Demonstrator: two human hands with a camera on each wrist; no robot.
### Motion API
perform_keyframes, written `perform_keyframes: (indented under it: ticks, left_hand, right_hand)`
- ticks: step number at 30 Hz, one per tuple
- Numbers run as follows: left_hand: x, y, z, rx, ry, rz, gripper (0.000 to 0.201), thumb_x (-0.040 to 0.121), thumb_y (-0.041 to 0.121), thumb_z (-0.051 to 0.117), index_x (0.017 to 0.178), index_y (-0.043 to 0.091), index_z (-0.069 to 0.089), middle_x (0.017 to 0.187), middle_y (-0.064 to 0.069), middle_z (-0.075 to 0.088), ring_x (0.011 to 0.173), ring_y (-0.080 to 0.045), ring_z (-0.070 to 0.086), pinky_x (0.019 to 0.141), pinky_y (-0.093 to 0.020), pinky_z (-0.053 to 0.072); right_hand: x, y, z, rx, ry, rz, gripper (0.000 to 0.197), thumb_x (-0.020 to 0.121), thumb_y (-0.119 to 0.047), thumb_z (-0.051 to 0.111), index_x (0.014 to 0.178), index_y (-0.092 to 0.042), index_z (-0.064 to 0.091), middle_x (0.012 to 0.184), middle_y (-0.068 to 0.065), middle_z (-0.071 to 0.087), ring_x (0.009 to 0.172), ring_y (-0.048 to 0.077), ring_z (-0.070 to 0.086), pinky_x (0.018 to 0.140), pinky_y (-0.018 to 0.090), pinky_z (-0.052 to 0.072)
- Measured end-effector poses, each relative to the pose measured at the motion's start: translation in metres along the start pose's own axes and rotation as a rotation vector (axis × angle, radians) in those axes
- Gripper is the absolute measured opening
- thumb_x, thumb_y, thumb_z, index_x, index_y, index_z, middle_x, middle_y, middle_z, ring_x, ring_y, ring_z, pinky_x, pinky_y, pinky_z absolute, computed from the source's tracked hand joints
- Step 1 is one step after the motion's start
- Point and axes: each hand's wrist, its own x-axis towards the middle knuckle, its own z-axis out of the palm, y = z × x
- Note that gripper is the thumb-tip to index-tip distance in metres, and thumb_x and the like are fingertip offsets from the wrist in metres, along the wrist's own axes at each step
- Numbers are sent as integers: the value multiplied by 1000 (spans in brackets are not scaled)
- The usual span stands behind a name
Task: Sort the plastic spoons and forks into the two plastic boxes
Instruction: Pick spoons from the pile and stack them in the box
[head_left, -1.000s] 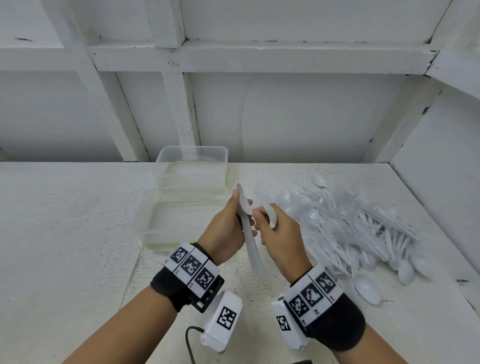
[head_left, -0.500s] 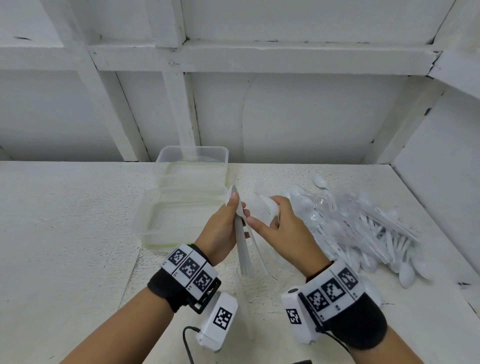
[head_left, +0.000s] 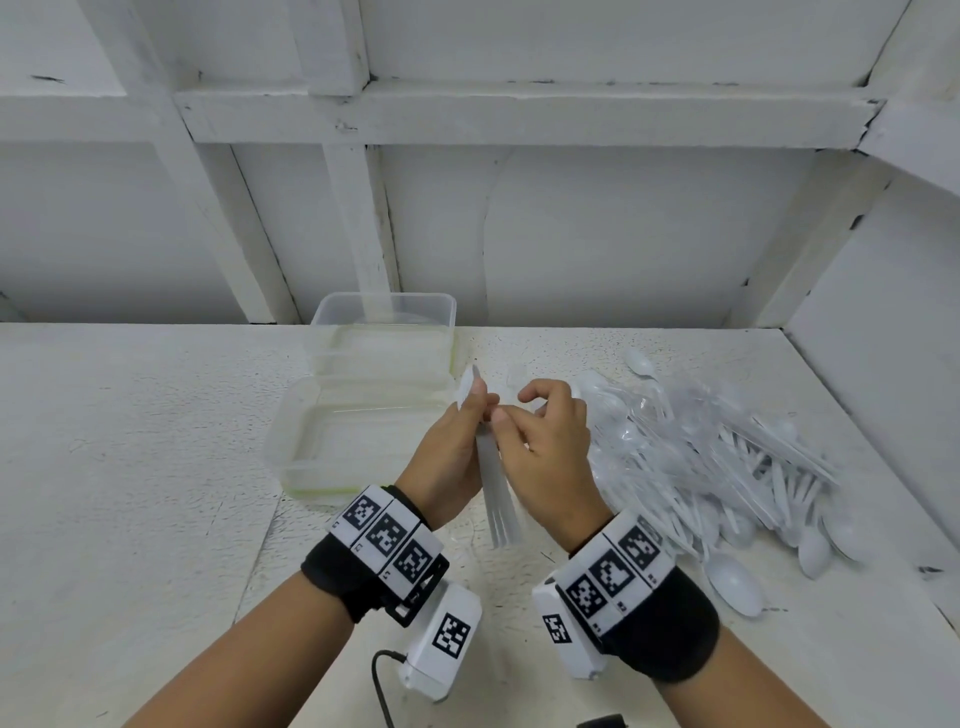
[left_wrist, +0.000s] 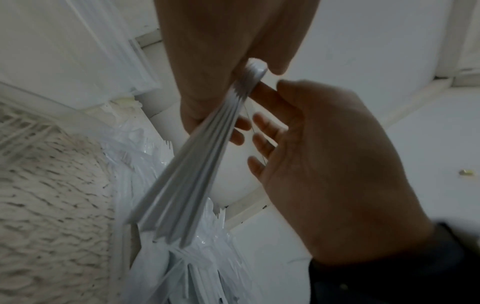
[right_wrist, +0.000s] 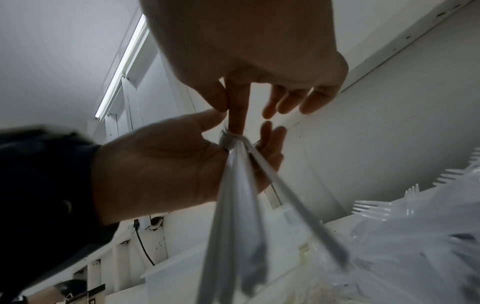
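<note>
Fingers: the left hand (head_left: 451, 451) pinches a stack of spoons (head_left: 496, 493) at the bowl end, thumb on one side and fingers on the other, handles fanning down toward the table (head_left: 130, 467). The right hand (head_left: 550, 457) has its fingers half curled; its index finger (right_wrist: 235, 111) rests on top of the stacked bowls and grips nothing separate.
Change: one second ago the right hand held a single spoon beside the stack. That spoon is now nested in with the others, and the right hand has closed in against the left.
Meaning: one more spoon is gathered; the bundle is being squared up by hand and is not yet boxed.
Stack location: held in the air between the hands, just right of the near box (head_left: 358, 447) and above the table, not over either box.
Boxes: the near box and the far box (head_left: 384, 332) stand touching end to end; both appear to hold no cutlery.
Pile: a large heap of spoons and forks (head_left: 727, 457) lies right of the hands, unsorted.
Progress: judged early, as most cutlery remains in the pile.
Risk: the fanned handles could slip if the pinch loosens.
</note>
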Motion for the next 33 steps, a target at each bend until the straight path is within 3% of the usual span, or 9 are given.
perform_keyframes:
  ticks: [4, 9, 12, 14, 17, 22, 26, 29, 33]
  left_hand:
    - [-2, 5, -5, -18, 29, 28, 51, 89, 52, 38, 101, 5, 53, 90, -6, 62, 92, -20, 60, 83, -32, 49]
    - [7, 7, -11, -250, 261, 29, 52, 90, 59, 33, 108, 13, 47, 102, 3, 64, 105, -11, 57, 84, -31, 44]
    - [6, 10, -13, -290, 258, -30, 66, 89, 66, 26, 118, 12, 50, 124, 6, 61, 117, -8, 48, 92, -32, 38]
    - [3, 13, -17, -259, 236, -46, 52, 90, 65, 24, 94, 19, 49, 125, 7, 61, 108, -9, 55, 94, -35, 38]
    - [-3, 23, -24, -177, 234, -24, 43, 95, 55, 29, 83, 20, 48, 105, -1, 69, 96, -16, 60, 98, -40, 40]
    - [-12, 58, -67, 580, 422, 77, 49, 97, 53, 23, 101, 17, 55, 82, -5, 55, 69, -16, 48, 60, -30, 43]
    - [-13, 85, -128, 1024, 667, 160, 37, 98, 37, 39, 112, 9, 58, 101, -7, 62, 92, -24, 57, 81, -35, 41]
    - [-7, 95, -170, 1098, 754, -18, 42, 96, 35, 45, 125, 6, 51, 124, -16, 56, 112, -32, 53, 93, -40, 44]
    - [-3, 89, -193, 940, 605, -380, 57, 95, 44, 44, 138, 7, 39, 141, -13, 41, 124, -33, 45, 87, -46, 49]
  right_hand:
    - [-4, 1, -2, 13, 51, -82, 46, 83, -45, 35, 109, -25, 67, 111, -6, 38, 98, 13, 39, 86, 30, 36]
    - [-12, -3, 7, -197, -246, -137, 46, 94, -32, 51, 135, -15, 40, 117, 1, 51, 98, 16, 57, 73, 27, 46]
    - [-10, -1, 20, -518, -138, -288, 53, 71, -24, 80, 117, -6, 60, 78, 4, 61, 55, 15, 58, 41, 23, 39]
    - [-5, 1, 24, -533, -124, -352, 56, 62, -15, 85, 113, -5, 63, 73, 4, 59, 49, 14, 53, 36, 20, 34]
    - [9, -9, 18, -366, -243, -317, 46, 86, -12, 64, 130, -8, 50, 93, 10, 59, 64, 21, 58, 50, 25, 40]
    - [47, -18, 16, -192, -383, -248, 37, 99, -19, 39, 136, -14, 43, 112, 10, 57, 98, 26, 55, 79, 31, 40]
    - [80, -24, 32, -284, -595, -291, 35, 99, -17, 40, 133, -13, 46, 115, 11, 57, 104, 26, 53, 87, 32, 40]
    - [96, -30, 53, -325, -732, -313, 34, 98, -16, 42, 132, -11, 48, 119, 12, 57, 106, 27, 54, 89, 33, 40]
    - [101, -38, 83, -425, -917, -348, 34, 98, -15, 44, 131, -10, 48, 122, 14, 57, 110, 29, 52, 92, 35, 39]
